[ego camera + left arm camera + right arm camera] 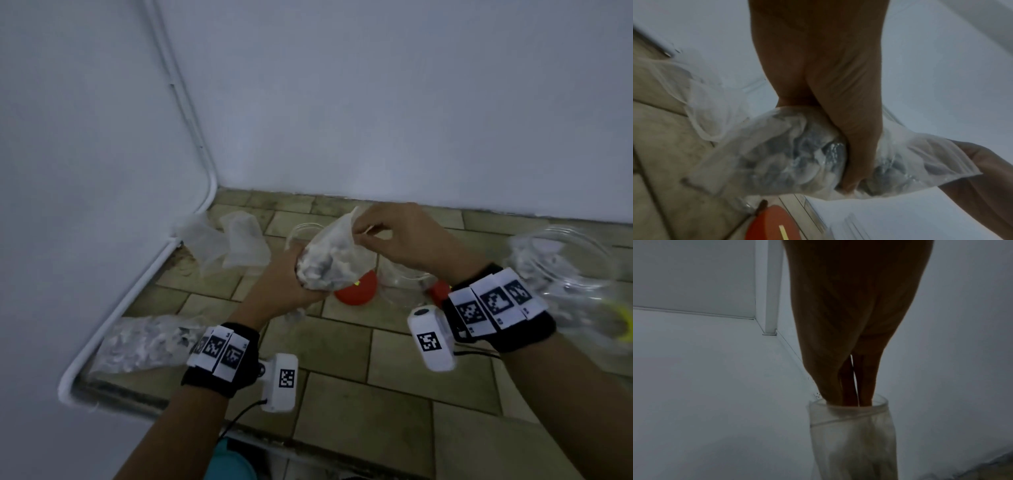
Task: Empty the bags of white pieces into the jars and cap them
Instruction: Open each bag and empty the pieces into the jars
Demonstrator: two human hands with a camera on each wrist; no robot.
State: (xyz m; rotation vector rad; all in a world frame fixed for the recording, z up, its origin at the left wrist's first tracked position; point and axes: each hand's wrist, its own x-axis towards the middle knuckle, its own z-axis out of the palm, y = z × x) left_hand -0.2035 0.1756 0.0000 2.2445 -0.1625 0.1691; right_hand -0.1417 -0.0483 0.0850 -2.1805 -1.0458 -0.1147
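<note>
A clear plastic bag of white pieces (329, 263) is held above the tiled counter. My left hand (287, 284) grips its full lower part, fingers curled round it (855, 146). My right hand (387, 236) pinches the bag's open top edge (849, 412) with its fingertips. Below the bag lies a red lid (358, 291) beside an open clear jar (404, 277), partly hidden by my right wrist. A second red lid (438, 291) shows behind that wrist. Another full bag of white pieces (140, 342) lies at the left near the counter's edge.
Empty crumpled bags (233, 243) lie in the back left corner against the white wall. A large clear jar (565, 260) with white pieces and a yellow lid (623, 322) sit at the right. The tiled counter (394, 394) has bare room in front.
</note>
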